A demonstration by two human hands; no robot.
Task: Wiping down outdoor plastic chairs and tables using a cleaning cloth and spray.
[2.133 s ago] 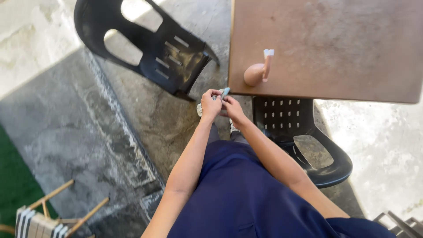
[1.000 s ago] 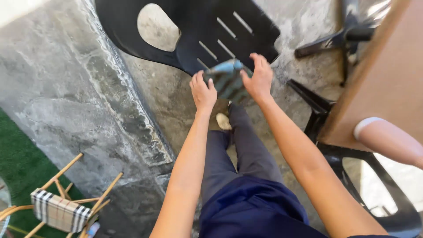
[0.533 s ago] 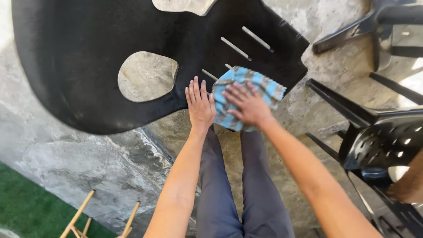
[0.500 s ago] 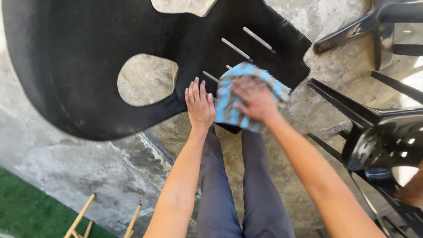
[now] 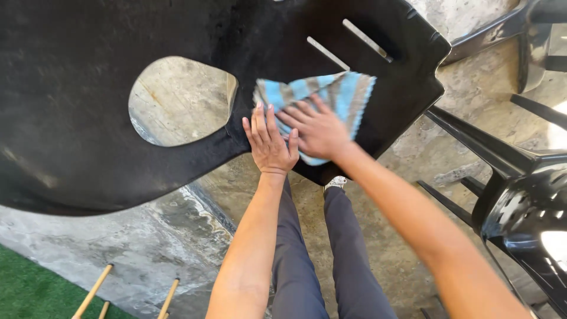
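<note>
While left hand (image 5: 269,142) lies flat, open on black chair (image 5: 88,118), right hand (image 5: 316,131) presses striped cloth (image 5: 331,94), fingers spread.

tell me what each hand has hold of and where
Right hand presses flat on the middle of a blue striped cloth; left hand rests flat on the black chair edge. Neither grips.

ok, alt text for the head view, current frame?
Seen from above, a right hand presses a blue-and-grey striped cloth onto a black plastic chair, while the left hand rests flat on the chair's edge. Another black chair stands at right on concrete floor.
</note>
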